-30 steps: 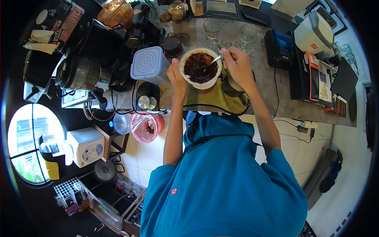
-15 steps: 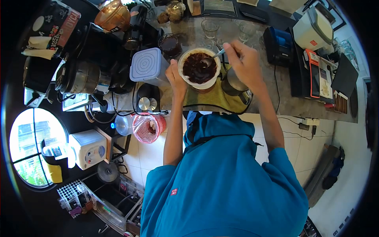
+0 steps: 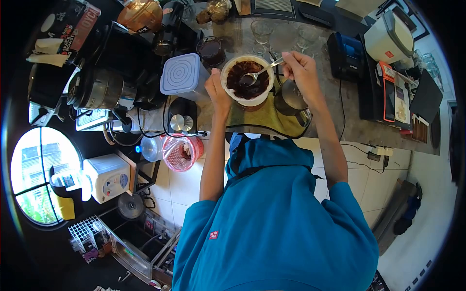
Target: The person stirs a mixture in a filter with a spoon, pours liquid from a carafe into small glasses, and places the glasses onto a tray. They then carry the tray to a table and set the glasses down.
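Dark wet coffee grounds (image 3: 238, 88) fill a white paper filter (image 3: 250, 102) set in a round dripper, which stands on an olive cloth (image 3: 279, 127). My left hand (image 3: 217, 91) is closed at the dripper's left side, thumb up; what its fingers wrap is partly hidden. Pinched in my right hand (image 3: 302, 72) is a metal spoon (image 3: 265, 70), slanting down to the left with its bowl in the grounds. A metal jug (image 3: 290, 98) stands just below my right hand, right of the dripper.
Left of my left hand stands a lidded square container (image 3: 180, 75). Behind it is a glass of dark liquid (image 3: 210, 51). Clear glasses (image 3: 262, 32) stand behind the dripper. To the right sit a black printer (image 3: 344, 56) and its cable. A pink basket (image 3: 182, 153) is on the floor.
The spoon's bowl has shifted slightly left within the grounds, and its handle now shows longer. My right hand has tilted a little. My left hand stays at the dripper; the whole view has shifted slightly.
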Demonstrator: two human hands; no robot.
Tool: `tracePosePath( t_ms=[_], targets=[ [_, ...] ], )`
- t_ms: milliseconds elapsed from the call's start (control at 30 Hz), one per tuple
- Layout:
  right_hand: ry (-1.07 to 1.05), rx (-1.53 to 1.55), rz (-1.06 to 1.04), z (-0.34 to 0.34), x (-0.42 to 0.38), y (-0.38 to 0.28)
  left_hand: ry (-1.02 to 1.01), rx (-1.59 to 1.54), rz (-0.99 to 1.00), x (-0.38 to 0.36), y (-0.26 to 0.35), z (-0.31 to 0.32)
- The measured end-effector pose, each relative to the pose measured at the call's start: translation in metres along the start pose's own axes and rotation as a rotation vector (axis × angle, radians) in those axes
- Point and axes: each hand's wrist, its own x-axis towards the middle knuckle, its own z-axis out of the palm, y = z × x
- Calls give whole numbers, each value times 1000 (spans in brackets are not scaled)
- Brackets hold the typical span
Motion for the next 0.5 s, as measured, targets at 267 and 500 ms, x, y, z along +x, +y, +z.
tracePosePath(
  t_ms=[267,500],
  targets=[
    [22,-240,-231,4,-13,-35,51,146,134,0,2,3],
    [70,-482,-270,12,-7,-13,24,52,56,-2,5,5]
  ],
)
